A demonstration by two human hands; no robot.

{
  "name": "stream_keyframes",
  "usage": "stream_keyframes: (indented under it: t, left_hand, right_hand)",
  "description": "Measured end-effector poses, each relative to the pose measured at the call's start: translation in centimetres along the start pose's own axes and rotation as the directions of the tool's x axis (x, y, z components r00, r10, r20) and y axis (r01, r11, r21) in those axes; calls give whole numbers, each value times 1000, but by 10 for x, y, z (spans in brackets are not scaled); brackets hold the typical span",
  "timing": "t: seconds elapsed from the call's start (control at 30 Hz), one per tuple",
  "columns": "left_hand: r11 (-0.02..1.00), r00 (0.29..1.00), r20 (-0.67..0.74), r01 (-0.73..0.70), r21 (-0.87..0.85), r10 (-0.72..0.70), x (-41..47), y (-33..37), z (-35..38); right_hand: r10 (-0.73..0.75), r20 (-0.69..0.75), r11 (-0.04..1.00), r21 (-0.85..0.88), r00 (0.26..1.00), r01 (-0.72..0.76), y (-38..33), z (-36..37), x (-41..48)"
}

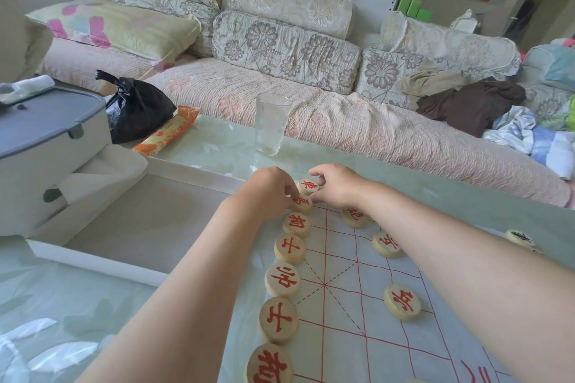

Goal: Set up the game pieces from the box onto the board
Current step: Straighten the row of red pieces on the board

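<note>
While the disc row (281, 280) runs near-to-far along the board (342, 317) edge, faces up | left grip (270, 193) pinches second-farthest disc (304, 203) | right grip (337, 186) pinches corner disc (308, 186), flat on board.

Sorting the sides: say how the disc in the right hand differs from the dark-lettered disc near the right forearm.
The red disc bears a red character; the dark-lettered disc a black one. The right hand pinches the red disc at the far corner of the board, beside a row of red pieces, while the left hand holds the neighbouring disc; the dark-lettered disc lies alone, untouched. Both are pale, round and face up.
</note>
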State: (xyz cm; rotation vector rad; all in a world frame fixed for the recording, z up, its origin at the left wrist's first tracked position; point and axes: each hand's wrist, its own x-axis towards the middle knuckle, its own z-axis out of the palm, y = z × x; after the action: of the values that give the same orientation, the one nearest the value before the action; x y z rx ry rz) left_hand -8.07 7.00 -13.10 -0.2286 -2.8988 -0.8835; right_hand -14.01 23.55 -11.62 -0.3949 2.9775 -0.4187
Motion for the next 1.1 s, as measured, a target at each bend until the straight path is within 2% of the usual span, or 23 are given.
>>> stream_keyframes:
  t: [0.2,0.5,0.63,0.77,0.87,0.97,1.1]
  left_hand:
    - [1000,1000,2,-5,-1,5,3,0,2]
    - [1000,1000,1,-11,-4,11,5,-5,5]
    - [999,999,4,-33,7,33,4,-3,3]
    - [998,997,-53,-55,-14,54,7,6,-3]
    - [994,992,-77,-103,-36,100,6,21,1]
    - [990,991,-39,-129,-55,127,4,37,15]
    - [986,988,-4,-152,-67,152,2,51,31]
  right_hand:
    - [-106,-1,994,-16,994,106,4,1,-4]
    - [-140,-55,990,5,989,141,5,7,0]
    - [-137,-159,988,50,978,146,12,-2,-3]
    - [-94,-233,993,49,968,108,35,-27,-19]
    - [-72,-114,997,-15,991,71,50,-38,-39]
    - [-54,37,994,-92,998,57,56,-39,-59]
    - [-63,95,987,-144,993,76,57,-31,-73]
